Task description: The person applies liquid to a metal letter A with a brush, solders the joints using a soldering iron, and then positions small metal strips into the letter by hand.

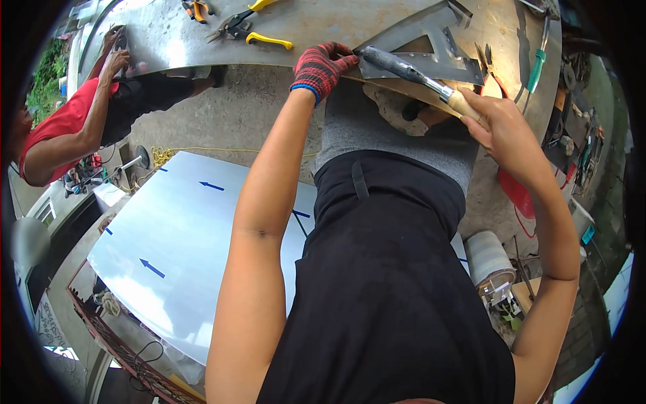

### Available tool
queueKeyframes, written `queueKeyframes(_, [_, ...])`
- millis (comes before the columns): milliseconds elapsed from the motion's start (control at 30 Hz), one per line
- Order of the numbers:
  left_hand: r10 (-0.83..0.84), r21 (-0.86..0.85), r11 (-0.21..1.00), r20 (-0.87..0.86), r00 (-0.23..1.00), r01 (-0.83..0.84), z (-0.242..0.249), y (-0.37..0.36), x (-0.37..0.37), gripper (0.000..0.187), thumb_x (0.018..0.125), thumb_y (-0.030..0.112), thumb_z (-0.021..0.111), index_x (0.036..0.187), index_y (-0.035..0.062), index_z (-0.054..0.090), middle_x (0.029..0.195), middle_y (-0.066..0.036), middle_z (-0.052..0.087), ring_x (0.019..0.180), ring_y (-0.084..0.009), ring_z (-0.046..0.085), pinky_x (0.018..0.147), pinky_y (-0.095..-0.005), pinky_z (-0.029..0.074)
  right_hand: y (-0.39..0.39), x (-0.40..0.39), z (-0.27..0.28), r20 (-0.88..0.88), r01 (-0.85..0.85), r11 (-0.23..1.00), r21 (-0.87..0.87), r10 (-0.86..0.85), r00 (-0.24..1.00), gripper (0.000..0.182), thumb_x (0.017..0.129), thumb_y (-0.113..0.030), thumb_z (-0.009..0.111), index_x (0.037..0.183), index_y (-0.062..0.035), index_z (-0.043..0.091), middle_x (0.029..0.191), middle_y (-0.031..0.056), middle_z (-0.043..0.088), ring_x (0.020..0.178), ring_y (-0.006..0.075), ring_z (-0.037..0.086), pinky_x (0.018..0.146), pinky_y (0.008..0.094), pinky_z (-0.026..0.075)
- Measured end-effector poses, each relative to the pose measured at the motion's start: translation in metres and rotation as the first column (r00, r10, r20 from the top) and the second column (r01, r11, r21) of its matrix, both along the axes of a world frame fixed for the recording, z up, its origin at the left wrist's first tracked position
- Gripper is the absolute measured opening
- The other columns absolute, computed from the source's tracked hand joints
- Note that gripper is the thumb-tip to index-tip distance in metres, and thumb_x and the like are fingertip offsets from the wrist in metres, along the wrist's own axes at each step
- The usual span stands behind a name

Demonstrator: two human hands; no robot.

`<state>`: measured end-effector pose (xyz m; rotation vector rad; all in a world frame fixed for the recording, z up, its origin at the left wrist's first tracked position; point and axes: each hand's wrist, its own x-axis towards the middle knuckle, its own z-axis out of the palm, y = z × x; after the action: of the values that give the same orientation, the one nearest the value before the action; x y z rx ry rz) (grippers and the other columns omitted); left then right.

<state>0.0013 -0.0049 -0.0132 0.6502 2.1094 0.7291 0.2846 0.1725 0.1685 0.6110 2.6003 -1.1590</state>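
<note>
My left hand point(321, 69), in a red and black knit glove with a blue cuff, pinches something small at the table's edge; its fingertips hide it. Bare, my right hand point(498, 124) wraps round the wooden handle of a tool with a metal ferrule and a dark, blunt head point(393, 65). The tool's head lies just right of my gloved fingertips, over the near corner of a dark sheet-metal piece point(431, 59) with triangular cut-outs. That piece rests on the metal-topped table point(323, 23).
Yellow-handled snips point(245, 34), orange-handled pliers point(197, 9), more pliers point(491, 71) and a green-handled screwdriver point(537, 71) lie on the table. Another person in a red shirt point(64, 124) works at its left end. Behind me is a pale sheet point(182, 249) with blue arrows.
</note>
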Motion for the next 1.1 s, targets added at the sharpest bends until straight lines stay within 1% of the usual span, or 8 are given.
queueKeyframes(67, [0.029,-0.030,0.999,-0.006,1.000,-0.029,0.012,0.003,0.004,0.038,0.085,0.033,0.084,0.112,0.0064,0.078,0.101,-0.009,0.078,0.095,-0.0175,0.070,0.091,-0.0338,0.052,-0.002,0.000,-0.001,-0.020,0.002,1.000,0.003,-0.002,1.000,0.039,0.093,-0.006,0.067,0.130,0.0047,0.061,0.090,0.0286,0.065,0.085,0.0445,0.065,0.078,0.0457,0.049])
queueKeyframes(200, [-0.001,-0.015,1.000,-0.062,0.998,0.000,0.010,0.003,0.003,0.043,0.082,0.038,0.087,0.110,0.0065,0.077,0.099,-0.009,0.078,0.093,-0.0202,0.071,0.089,-0.0342,0.054,-0.005,0.001,-0.001,0.010,0.037,0.998,0.045,-0.038,0.999,0.040,0.091,-0.006,0.069,0.129,0.0047,0.062,0.093,0.0273,0.066,0.084,0.0442,0.065,0.078,0.0440,0.050])
queueKeyframes(300, [0.016,-0.074,0.997,-0.124,0.992,-0.025,0.008,0.004,0.005,0.062,0.075,0.047,0.091,0.116,0.0054,0.070,0.097,-0.008,0.076,0.095,-0.0219,0.073,0.092,-0.0363,0.055,-0.006,0.006,-0.010,-0.024,0.041,0.996,0.082,-0.040,0.999,0.042,0.090,-0.006,0.071,0.130,0.0050,0.062,0.092,0.0274,0.065,0.083,0.0438,0.064,0.078,0.0420,0.050])
queueKeyframes(400, [0.035,-0.106,0.993,-0.099,0.994,-0.045,0.005,0.005,0.006,0.061,0.074,0.049,0.090,0.117,0.0106,0.069,0.100,-0.007,0.077,0.102,-0.0268,0.073,0.101,-0.0439,0.046,-0.009,0.006,-0.009,0.014,0.086,0.994,0.069,-0.087,0.996,0.043,0.090,-0.006,0.071,0.130,0.0046,0.063,0.091,0.0269,0.064,0.081,0.0424,0.064,0.079,0.0404,0.051])
queueKeyframes(867, [-0.027,-0.111,0.994,-0.129,0.991,0.012,0.012,0.006,0.010,0.054,0.076,0.046,0.089,0.112,0.0097,0.072,0.100,-0.007,0.077,0.096,-0.0242,0.073,0.093,-0.0384,0.052,-0.020,-0.005,0.009,0.126,0.072,0.981,0.178,-0.095,0.987,0.044,0.091,-0.006,0.070,0.134,0.0017,0.064,0.094,0.0212,0.066,0.080,0.0394,0.065,0.076,0.0414,0.051])
queueKeyframes(933, [0.025,-0.060,0.998,-0.107,0.994,-0.031,0.007,0.004,0.009,0.049,0.076,0.048,0.088,0.107,0.0134,0.073,0.096,-0.004,0.078,0.101,-0.0257,0.070,0.101,-0.0429,0.043,-0.019,0.000,0.006,0.137,0.079,0.979,0.189,-0.106,0.985,0.044,0.091,-0.007,0.070,0.133,0.0024,0.064,0.094,0.0220,0.067,0.080,0.0405,0.065,0.076,0.0425,0.051])
queueKeyframes(1033, [-0.003,-0.073,0.997,-0.100,0.995,-0.004,0.002,0.002,0.008,0.050,0.077,0.049,0.087,0.109,0.0133,0.073,0.095,-0.005,0.078,0.094,-0.0254,0.073,0.099,-0.0416,0.046,-0.015,0.009,-0.007,-0.004,0.129,0.990,0.062,-0.129,0.992,0.046,0.091,-0.010,0.070,0.134,0.0032,0.062,0.094,0.0265,0.067,0.082,0.0426,0.065,0.078,0.0434,0.050])
queueKeyframes(1100, [-0.003,-0.069,0.998,-0.120,0.993,-0.005,-0.005,0.002,0.005,0.045,0.079,0.046,0.087,0.107,0.0130,0.075,0.094,-0.005,0.078,0.090,-0.0233,0.073,0.093,-0.0397,0.051,-0.013,0.009,-0.001,0.055,0.158,0.986,0.051,-0.161,0.985,0.046,0.091,-0.010,0.070,0.134,0.0036,0.062,0.095,0.0268,0.068,0.084,0.0428,0.065,0.079,0.0427,0.051])
